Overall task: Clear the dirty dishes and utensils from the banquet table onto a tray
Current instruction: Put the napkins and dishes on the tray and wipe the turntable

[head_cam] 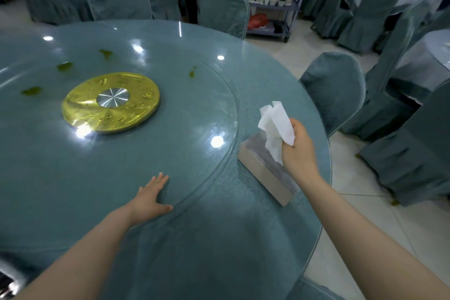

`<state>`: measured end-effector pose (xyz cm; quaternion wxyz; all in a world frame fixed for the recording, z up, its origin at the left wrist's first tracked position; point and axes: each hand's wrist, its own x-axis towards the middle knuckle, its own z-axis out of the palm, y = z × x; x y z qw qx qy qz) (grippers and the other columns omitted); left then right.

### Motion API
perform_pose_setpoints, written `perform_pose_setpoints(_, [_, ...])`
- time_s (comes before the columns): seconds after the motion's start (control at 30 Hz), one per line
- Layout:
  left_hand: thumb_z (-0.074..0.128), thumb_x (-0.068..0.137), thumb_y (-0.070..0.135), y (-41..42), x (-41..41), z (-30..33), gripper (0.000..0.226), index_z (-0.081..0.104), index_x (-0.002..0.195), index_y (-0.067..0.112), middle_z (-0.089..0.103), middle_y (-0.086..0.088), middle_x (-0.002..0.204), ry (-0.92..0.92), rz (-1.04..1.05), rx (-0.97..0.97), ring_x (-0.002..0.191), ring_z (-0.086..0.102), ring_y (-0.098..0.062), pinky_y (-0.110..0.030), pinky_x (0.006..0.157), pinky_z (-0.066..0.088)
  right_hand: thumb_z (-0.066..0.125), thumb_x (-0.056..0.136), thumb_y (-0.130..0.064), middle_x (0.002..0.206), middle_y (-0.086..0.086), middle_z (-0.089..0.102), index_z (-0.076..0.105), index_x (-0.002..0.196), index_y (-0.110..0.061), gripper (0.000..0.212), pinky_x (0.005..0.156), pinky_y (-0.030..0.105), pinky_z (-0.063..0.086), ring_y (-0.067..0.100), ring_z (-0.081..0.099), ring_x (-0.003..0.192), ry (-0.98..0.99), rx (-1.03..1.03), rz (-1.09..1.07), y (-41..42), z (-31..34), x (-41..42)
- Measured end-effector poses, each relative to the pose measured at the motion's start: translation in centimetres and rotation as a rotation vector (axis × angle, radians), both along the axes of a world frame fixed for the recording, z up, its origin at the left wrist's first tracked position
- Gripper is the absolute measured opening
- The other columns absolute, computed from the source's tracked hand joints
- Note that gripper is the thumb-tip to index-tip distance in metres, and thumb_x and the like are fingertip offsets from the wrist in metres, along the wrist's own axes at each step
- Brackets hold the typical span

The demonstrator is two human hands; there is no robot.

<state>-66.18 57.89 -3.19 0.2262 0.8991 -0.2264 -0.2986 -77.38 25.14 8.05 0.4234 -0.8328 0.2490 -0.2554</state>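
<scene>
Fingers of the right hand [295, 146] are pinching a tissue [276, 126] above the tissue box [265, 170]; the left hand [152, 196] is pressing flat, fingers together, on the turntable [194, 153]. No dishes are showing on the table [243, 238]; wiping the green scraps [65, 66] probably comes next, steadying the glass.

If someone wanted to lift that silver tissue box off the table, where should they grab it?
Probably across its two long sides near the middle, coming from above. The tissue box lies flat on the table, its long sides are bare, and the right hand with tissues is over its far end.
</scene>
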Motion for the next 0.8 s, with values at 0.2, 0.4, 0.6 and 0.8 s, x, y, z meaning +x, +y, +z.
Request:
perform_pose_setpoints(0.2, [0.064, 0.088, 0.027, 2.4, -0.3, 0.1, 0.087, 0.006, 0.152, 0.019, -0.006, -0.002, 0.16, 0.007, 0.005, 0.022, 0.147, -0.006, -0.018, -0.043, 0.116, -0.002, 0.051, 0.08, 0.001, 0.105, -0.009, 0.053, 0.046, 0.128, -0.021, 0.053, 0.072, 0.016, 0.032, 0.009, 0.049, 0.093, 0.108, 0.008, 0.167, 4.3, -1.8, 2.4])
perform_pose_setpoints(0.4, [0.06, 0.091, 0.026, 6.0, -0.3, 0.2, 0.079, 0.009, 0.152, 0.022, 0.0, 0.002, 0.16, 0.021, 0.065, 0.001, 0.147, -0.001, -0.014, -0.044, 0.117, -0.003, 0.059, 0.082, -0.006, 0.111, -0.006, 0.056, 0.043, 0.13, -0.019, 0.052, 0.077, 0.023, 0.036, 0.015, 0.052, 0.099, 0.185, 0.041, 0.261, 8.7, -3.2, 5.9])
perform_pose_setpoints(0.6, [0.057, 0.094, 0.023, 10.4, 0.0, 0.9, 0.064, 0.024, 0.149, 0.027, 0.015, 0.004, 0.158, 0.098, 0.236, -0.072, 0.146, 0.007, -0.01, -0.043, 0.119, 0.003, 0.073, 0.078, -0.021, 0.107, -0.017, 0.053, 0.041, 0.121, -0.032, 0.054, 0.066, 0.004, 0.038, 0.002, 0.053, 0.094, 0.163, 0.247, 0.404, 13.0, -4.2, 8.9])
perform_pose_setpoints(0.8, [0.055, 0.095, 0.02, 14.8, 1.2, 1.3, 0.053, 0.036, 0.144, 0.018, 0.032, -0.001, 0.152, 0.066, 0.315, -0.075, 0.143, 0.024, -0.013, -0.02, 0.112, 0.014, 0.067, 0.084, -0.017, 0.115, -0.005, 0.058, 0.042, 0.124, -0.031, 0.049, 0.074, 0.024, 0.049, 0.011, 0.061, 0.099, 0.142, 0.618, 0.372, 14.5, -6.3, 10.3])
